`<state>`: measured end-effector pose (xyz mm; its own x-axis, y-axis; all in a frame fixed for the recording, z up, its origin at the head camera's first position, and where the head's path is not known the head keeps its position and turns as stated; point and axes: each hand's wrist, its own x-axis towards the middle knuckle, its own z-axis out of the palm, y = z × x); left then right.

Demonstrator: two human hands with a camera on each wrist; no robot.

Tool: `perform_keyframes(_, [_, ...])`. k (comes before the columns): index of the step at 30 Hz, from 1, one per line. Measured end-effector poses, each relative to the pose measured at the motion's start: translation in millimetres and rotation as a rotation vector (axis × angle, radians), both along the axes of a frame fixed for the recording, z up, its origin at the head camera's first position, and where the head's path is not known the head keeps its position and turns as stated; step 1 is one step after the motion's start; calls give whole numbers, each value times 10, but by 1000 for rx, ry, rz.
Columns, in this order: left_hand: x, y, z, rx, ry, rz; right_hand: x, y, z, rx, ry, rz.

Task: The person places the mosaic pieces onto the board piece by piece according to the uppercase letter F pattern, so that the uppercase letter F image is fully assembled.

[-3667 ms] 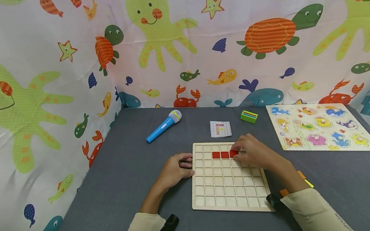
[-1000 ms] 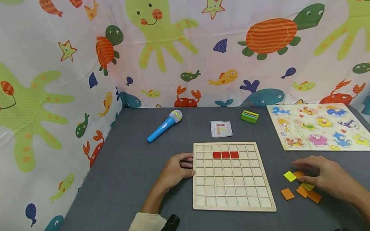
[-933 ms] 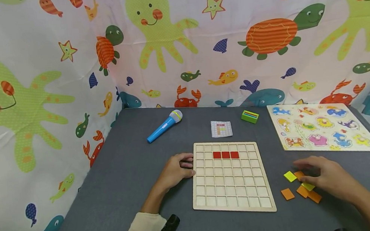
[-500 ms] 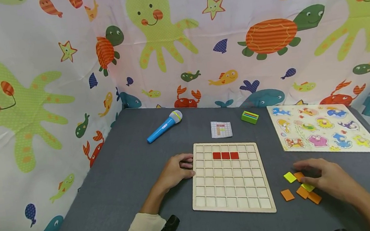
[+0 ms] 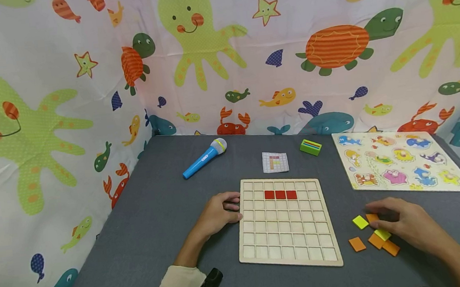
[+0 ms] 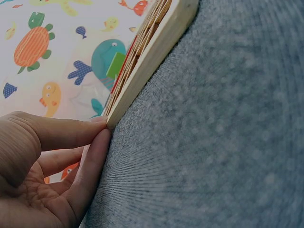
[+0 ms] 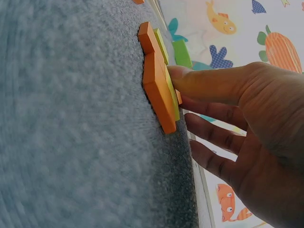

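A wooden grid board lies on the table with a row of 3 red square tiles near its far side. At the board's left edge, my left hand grips the rim with thumb and fingers, as the left wrist view also shows. Right of the board, my right hand is over a small heap of orange and yellow tiles, fingers loosely bent. Its thumb touches the heap in the right wrist view. An orange tile shows between thumb and index finger. A yellow tile and another orange tile lie beside it.
Behind the board is a small printed pattern card. A green box with coloured strips stands to its right. A blue toy microphone lies at the back left, and a sea-animal puzzle board at the back right.
My right hand has left the third red tile on the grid and moved right and nearer to the loose tiles. Over the last second it hardly moves; my left hand stays at the board.
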<state>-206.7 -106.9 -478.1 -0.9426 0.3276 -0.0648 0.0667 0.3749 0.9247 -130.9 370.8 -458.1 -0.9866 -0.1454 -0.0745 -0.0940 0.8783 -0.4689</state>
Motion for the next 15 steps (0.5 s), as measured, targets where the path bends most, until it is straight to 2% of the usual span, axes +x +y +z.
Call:
perform_keyframes(8, [4,7,-8,8,-10,0,34,44,-28,20,50,11])
perform_keyframes(15, [12,2,-3,9,-6,7,31,59,-12,9,46,21])
